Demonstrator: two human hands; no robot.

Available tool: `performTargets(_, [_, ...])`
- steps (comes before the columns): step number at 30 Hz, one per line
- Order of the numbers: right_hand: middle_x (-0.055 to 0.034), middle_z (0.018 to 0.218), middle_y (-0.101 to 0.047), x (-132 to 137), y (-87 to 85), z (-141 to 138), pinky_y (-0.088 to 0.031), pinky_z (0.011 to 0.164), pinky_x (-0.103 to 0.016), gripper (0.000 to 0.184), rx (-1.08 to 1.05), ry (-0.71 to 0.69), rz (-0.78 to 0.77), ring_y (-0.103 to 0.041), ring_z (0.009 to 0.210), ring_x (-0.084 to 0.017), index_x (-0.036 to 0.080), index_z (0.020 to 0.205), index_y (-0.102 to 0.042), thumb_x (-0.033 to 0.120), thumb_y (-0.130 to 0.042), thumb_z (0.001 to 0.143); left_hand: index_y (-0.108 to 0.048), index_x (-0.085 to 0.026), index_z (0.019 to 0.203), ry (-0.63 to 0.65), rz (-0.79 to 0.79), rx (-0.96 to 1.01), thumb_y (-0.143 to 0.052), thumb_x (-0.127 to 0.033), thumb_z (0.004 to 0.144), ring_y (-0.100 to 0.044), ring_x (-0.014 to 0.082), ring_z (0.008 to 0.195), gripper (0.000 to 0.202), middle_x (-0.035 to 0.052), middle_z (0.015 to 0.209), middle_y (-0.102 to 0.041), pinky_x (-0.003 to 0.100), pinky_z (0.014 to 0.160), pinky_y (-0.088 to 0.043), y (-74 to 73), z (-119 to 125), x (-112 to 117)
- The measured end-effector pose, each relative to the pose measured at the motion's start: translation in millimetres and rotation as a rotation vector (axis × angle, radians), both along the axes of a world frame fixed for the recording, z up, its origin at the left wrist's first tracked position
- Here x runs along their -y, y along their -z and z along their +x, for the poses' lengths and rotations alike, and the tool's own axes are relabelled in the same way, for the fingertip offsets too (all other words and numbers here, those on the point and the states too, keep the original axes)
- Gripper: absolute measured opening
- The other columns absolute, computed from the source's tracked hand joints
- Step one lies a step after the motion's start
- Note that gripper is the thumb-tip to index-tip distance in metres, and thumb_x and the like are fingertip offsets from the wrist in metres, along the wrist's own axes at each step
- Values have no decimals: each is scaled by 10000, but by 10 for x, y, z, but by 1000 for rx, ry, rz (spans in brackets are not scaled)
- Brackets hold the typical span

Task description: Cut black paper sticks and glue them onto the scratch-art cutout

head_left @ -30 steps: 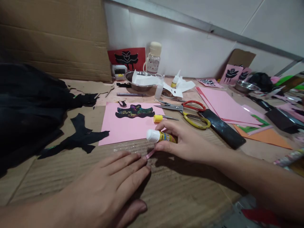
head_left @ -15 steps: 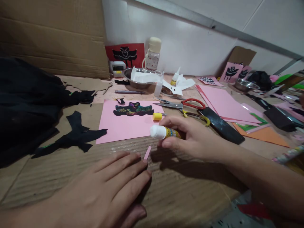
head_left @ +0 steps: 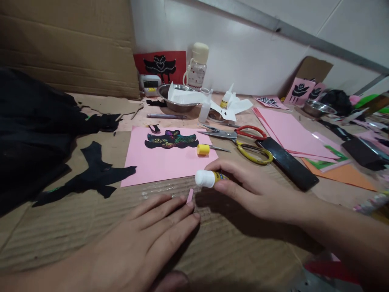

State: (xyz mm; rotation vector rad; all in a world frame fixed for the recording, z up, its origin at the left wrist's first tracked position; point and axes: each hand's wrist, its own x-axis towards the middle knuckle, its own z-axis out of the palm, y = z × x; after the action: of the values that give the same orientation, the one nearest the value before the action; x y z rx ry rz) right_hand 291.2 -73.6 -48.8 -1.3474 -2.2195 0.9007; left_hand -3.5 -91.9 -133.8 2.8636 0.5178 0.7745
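My right hand (head_left: pixel 243 188) is wrapped round a glue stick (head_left: pixel 209 178), its white end bare and pointing left above the cardboard. My left hand (head_left: pixel 161 227) lies with fingers stretched out on the corrugated cardboard (head_left: pixel 121 259). Its fingertips touch a small pink paper strip (head_left: pixel 190 196) and cover the strip's lower end. The yellow glue cap (head_left: pixel 203 149) rests on a pink sheet (head_left: pixel 161 166), which also bears a black glittery cut-out (head_left: pixel 172 140). On the left lies a black scrap (head_left: pixel 94 170) with ragged arms.
Scissors (head_left: pixel 237 142) with red and yellow handles lie beside a black phone (head_left: pixel 288 164). Pink sheets (head_left: pixel 291 134) are stacked at right. Behind stand a metal bowl (head_left: pixel 179 106), a glue bottle (head_left: pixel 205 109) and a drinking bottle (head_left: pixel 197 67). Black material (head_left: pixel 27 134) heaps at left.
My right hand has lowered the glue stick slightly, closer to the strip. My left fingers have shifted a little right and cover more of the strip. The view has tilted slightly.
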Motion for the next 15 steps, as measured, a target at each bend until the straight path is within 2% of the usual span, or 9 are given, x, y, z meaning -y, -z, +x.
performTargets(4, [-42,1045,-787,-4,15,-7,-557,799,-316,168,-13,10,-27,-711,895,-224,239,1128,-678,343,-723,1005,-443,-180,1697,0,1,9,-460,-421,1152,-618,324,1513,596,133,1653,-624,524,1267,-516,85,36,12])
performTargets(8, [-41,1047,-741,-32,55,-13,-544,758,-298,212,-65,25,-55,-680,876,-209,226,1113,-632,330,-743,965,-459,-196,1678,3,19,14,-405,-399,1167,-580,291,1550,553,97,1673,-608,512,1304,-467,92,62,15])
performTargets(12, [-40,1020,-718,-10,70,-24,-525,758,-315,210,-70,14,-59,-664,870,-219,238,1089,-602,359,-726,971,-503,-269,1658,11,17,-54,-533,-278,1120,-633,293,1500,539,53,1631,-659,494,1286,-501,13,-40,49])
performTargets(15, [-33,999,-717,18,100,-40,-496,740,-328,229,-49,11,-91,-657,844,-224,246,1105,-585,374,-719,970,-552,-356,1624,-55,-42,-94,-626,-203,1066,-713,295,1408,583,17,1567,-717,456,1226,-575,-37,-102,87])
